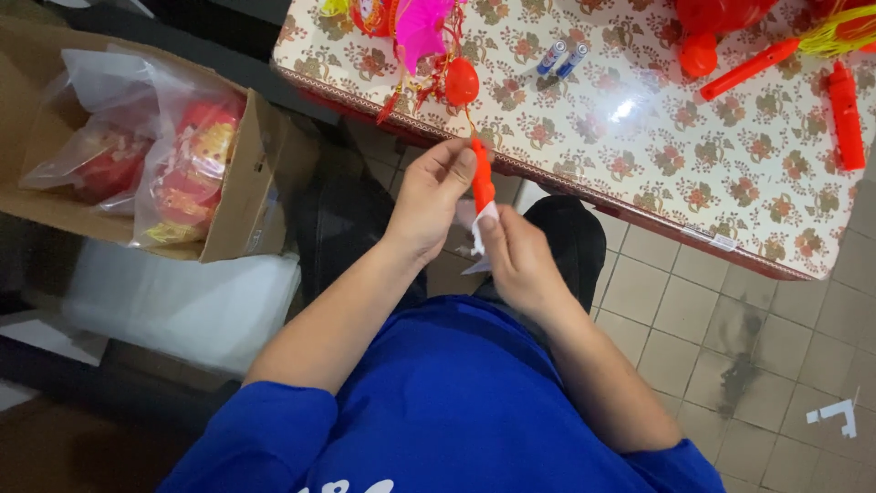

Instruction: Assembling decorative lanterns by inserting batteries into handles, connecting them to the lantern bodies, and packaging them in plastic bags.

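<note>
My left hand (436, 196) pinches the upper part of a small orange-red plastic stick (481, 181) just below the table edge. My right hand (516, 256) grips its lower end, where a scrap of white paper or wrapper (481, 224) hangs. A thin cord runs from the stick up to a red ball-shaped lantern (462, 82) with a pink paper fan (422, 27) and tassels on the floral tablecloth (584, 119). Both hands are over my lap, above my blue shirt.
Two blue-and-silver batteries (561, 58) lie on the table. More red plastic sticks (844, 114) and red lantern parts (698, 50) sit at the right. A cardboard box (242, 196) holding bagged red decorations (187, 164) stands at left. Tiled floor lies below right.
</note>
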